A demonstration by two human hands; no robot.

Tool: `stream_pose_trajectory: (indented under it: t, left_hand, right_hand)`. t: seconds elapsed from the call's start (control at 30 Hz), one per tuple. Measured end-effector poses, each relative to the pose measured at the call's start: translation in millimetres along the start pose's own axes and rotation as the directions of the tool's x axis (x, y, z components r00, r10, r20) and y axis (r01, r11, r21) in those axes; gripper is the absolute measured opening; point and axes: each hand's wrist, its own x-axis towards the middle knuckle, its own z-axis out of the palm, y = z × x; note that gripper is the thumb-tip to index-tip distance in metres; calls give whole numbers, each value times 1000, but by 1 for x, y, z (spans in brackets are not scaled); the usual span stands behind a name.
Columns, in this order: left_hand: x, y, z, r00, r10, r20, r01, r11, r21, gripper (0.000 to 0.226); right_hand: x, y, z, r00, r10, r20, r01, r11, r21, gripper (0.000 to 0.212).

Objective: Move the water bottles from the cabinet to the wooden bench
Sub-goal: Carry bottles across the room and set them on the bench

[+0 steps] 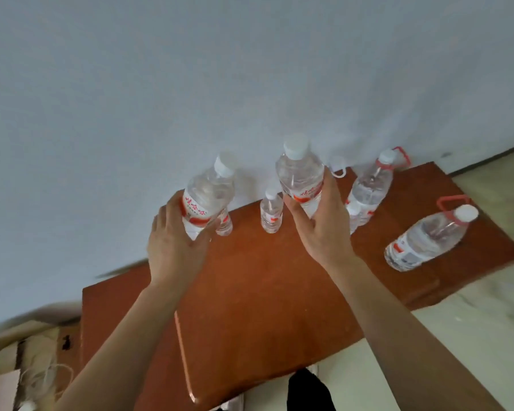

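Observation:
My left hand (172, 244) grips a clear water bottle (208, 194) with a white cap and red label, held above the reddish-brown wooden bench (264, 286). In my right hand (324, 229) is a second, similar bottle (300, 176), also raised over the bench near the wall. A small bottle (271, 213) stands upright on the bench between my hands. Another small one (224, 225) is partly hidden behind the left bottle.
Two large bottles with red carry handles (370, 188) (428, 238) stand on the bench's right part, a small bottle (353, 216) beside them. A white wall rises behind. Cardboard and string (33, 372) lie at the lower left. Pale floor (472, 336) is at the right.

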Motion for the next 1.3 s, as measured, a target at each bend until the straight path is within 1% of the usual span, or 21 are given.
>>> stream_pose_trajectory:
  t: [0.07,0.13,0.23,0.33,0.4,0.47,0.53,0.63,0.67,0.73,0.8,0.9,0.97,1.07,1.13,1.2,1.27,1.3]
  left_hand:
    - [-2,11,-24,991,129,-40,-131,991,-24,71]
    - [-3,19,-44,957,281,-71,-285,957,-55,67]
    - [-10,33,-62,879,464,-111,-474,875,-96,69]
    - [-30,61,-71,798,589,-130,-603,779,-170,70]
    - [-55,88,-70,731,671,-122,-676,690,-258,68]
    - [-86,117,-69,645,755,-118,-743,584,-326,70]
    - [-131,148,-70,539,834,-116,-803,467,-371,74]
    - [-208,189,-76,373,920,-122,-863,295,-411,78]
    - [-243,202,-82,296,945,-141,-874,209,-438,77]
    - [-312,220,-92,170,968,-186,-872,60,-485,73]
    - [-372,233,-104,90,971,-220,-858,-36,-512,74]
    - [-491,246,-131,-19,976,-216,-797,-146,-586,88]
    - [-599,243,-160,-127,966,-225,-715,-246,-654,94]
    - [-730,237,-205,-258,932,-254,-605,-361,-710,99]
    - [-806,233,-238,-329,902,-278,-531,-421,-736,103]
    - [-886,222,-276,-404,844,-353,-438,-518,-735,105]
    - [-957,212,-309,-446,794,-414,-350,-580,-735,106]
    - [-986,208,-322,-450,779,-436,-313,-595,-740,106]
  right_hand:
    - [-8,-26,-24,994,-60,-95,51,994,-95,68]
    - [-29,-52,-49,973,-101,-208,54,974,-221,67]
    - [-74,-87,-83,930,-127,-345,-19,920,-390,65]
    - [-125,-120,-122,898,-134,-419,-96,870,-483,65]
    - [-174,-141,-155,864,-161,-478,-162,809,-564,64]
    - [-226,-159,-187,838,-161,-522,-246,743,-623,63]
    - [-285,-183,-220,794,-156,-587,-358,661,-659,64]
    - [-372,-223,-264,698,-172,-695,-510,562,-651,67]
    - [-411,-242,-280,649,-191,-737,-572,515,-638,67]
    - [-491,-275,-303,568,-215,-794,-684,413,-601,67]
    - [-558,-304,-314,510,-222,-831,-754,349,-556,67]
    - [-678,-362,-325,438,-242,-866,-843,225,-490,68]
    - [-782,-419,-324,363,-258,-895,-910,109,-400,67]
    - [-899,-492,-314,268,-277,-922,-963,-39,-269,68]
    - [-962,-536,-307,220,-305,-927,-974,-116,-194,69]
    - [-1028,-580,-297,137,-353,-926,-981,-180,-76,71]
    - [-1082,-615,-289,66,-395,-916,-972,-234,31,73]
    - [-1104,-628,-286,32,-403,-915,-962,-260,81,73]
